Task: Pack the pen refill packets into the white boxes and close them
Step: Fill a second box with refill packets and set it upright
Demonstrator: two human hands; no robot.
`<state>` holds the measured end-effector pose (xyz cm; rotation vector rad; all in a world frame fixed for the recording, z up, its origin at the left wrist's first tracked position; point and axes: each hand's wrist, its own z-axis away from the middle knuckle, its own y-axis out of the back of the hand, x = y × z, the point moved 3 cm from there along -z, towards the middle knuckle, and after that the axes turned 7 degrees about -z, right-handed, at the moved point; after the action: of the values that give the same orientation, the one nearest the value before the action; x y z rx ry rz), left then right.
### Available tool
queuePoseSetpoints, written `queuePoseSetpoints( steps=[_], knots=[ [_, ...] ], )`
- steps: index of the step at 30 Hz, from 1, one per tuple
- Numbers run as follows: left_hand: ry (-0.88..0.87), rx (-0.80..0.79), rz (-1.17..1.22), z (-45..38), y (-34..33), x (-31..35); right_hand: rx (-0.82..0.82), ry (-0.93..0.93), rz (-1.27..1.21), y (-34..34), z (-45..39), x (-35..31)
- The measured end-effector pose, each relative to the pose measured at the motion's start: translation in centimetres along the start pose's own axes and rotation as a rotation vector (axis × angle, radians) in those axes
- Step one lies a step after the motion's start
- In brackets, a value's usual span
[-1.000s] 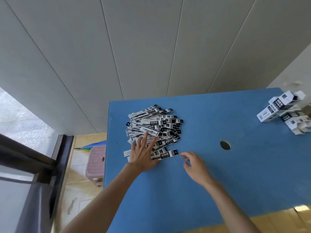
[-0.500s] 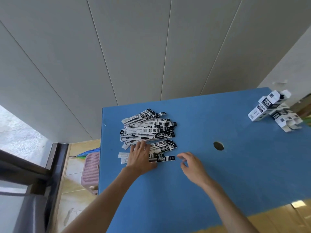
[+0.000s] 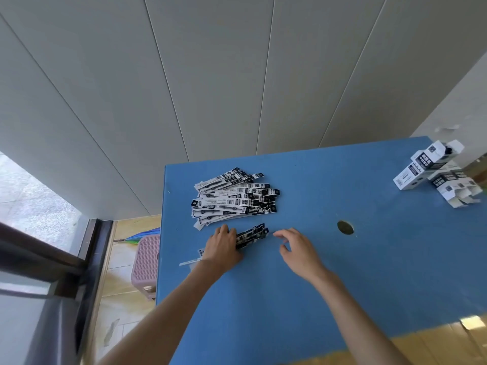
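Several packets gripped in left hand; right hand open beside.

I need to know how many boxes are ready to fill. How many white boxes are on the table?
About 3, clustered at the table's far right corner: one propped on top, two beneath. They overlap, so more may be hidden.

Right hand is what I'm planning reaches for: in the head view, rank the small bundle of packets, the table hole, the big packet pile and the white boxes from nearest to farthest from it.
From the right hand:
1. Small bundle, just to its left, under the left hand.
2. Table hole, to its right.
3. Big packet pile, farther back and left.
4. White boxes, far right corner.
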<state>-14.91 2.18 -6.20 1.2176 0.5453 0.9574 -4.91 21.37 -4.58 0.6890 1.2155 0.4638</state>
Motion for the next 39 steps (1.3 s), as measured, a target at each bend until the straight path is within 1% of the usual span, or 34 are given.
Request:
queuePoseSetpoints(
  steps=[5,7,10,12,14,18,20,22,26,30,35,39],
  knots=[
    [0.087,0.122,0.152,0.7,0.8,-0.1,0.006,-0.011,0.012,0.1,0.6,0.5],
    [0.17,0.161,0.261,0.9,1.3,-0.4,0.014,-0.009,0.006,0.0,0.8,0.4],
    [0.311,0.227,0.578,1.2,2.5,-1.2,0.008,0.0,0.007,-0.3,0.7,-0.2],
    [0.355,0.224,0.834,1.4,3.4,-1.8,0.002,0.014,0.005,-0.7,0.2,-1.1],
    [0.357,0.234,1.034,1.8,4.5,-2.3,0.006,0.04,0.002,-1.1,-0.6,-2.4],
    [0.304,0.372,1.237,3.3,6.0,-3.1,0.017,0.107,0.027,-2.0,-2.1,-5.6],
    [0.307,0.432,1.255,4.1,5.9,-3.5,0.014,0.139,0.037,-2.3,-2.6,-6.9],
    [0.327,0.441,1.247,4.7,5.2,-3.6,0.008,0.154,0.044,-2.6,-2.8,-7.8],
    [0.412,0.346,1.205,5.4,1.3,-4.4,0.003,0.155,0.068,-2.9,-2.4,-8.4],
    [0.411,0.296,1.118,5.5,-0.8,-5.1,-0.022,0.14,0.106,-2.8,-1.6,-8.0],
    [0.368,0.313,1.04,5.0,1.1,-5.2,0.002,0.132,0.122,-2.1,-1.5,-8.5],
    [0.293,0.304,0.945,4.7,4.4,-5.3,0.046,0.175,0.144,-1.1,-2.0,-10.2]
  ],
)
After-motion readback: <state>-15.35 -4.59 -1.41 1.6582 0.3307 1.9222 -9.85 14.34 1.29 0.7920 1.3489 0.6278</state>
